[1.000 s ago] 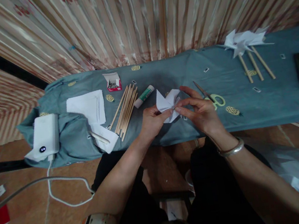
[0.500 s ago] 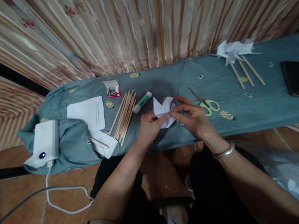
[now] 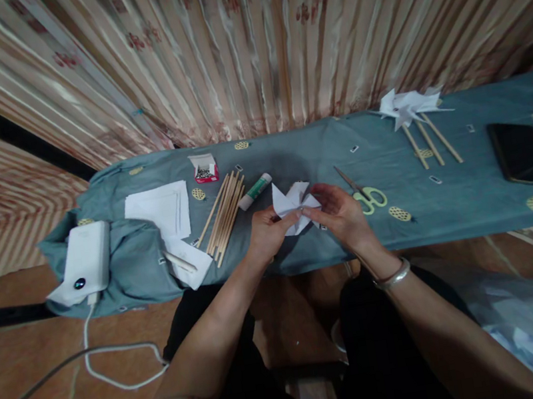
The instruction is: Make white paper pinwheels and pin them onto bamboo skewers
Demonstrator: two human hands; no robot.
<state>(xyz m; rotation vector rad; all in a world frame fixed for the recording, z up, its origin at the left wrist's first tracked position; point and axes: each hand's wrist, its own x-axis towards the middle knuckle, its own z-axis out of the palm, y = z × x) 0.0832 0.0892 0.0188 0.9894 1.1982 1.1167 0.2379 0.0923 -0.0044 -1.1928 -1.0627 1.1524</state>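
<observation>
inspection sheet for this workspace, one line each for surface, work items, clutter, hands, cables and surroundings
Surface: blue-green cloth with yellow prints, bunched at the left end
Work items: folded white paper held up; sticks, glue stick, red-and-white box open, scissors, paper sheets; paper pinwheels on sticks, far right
Clutter: white device at left, dark flat device at right
Hands: left hand and right hand both grip the folded white paper
Cables: white cable plugged into the white device, looping below the near edge
Surroundings: striped curtain behind; plastic bag at lower right
</observation>
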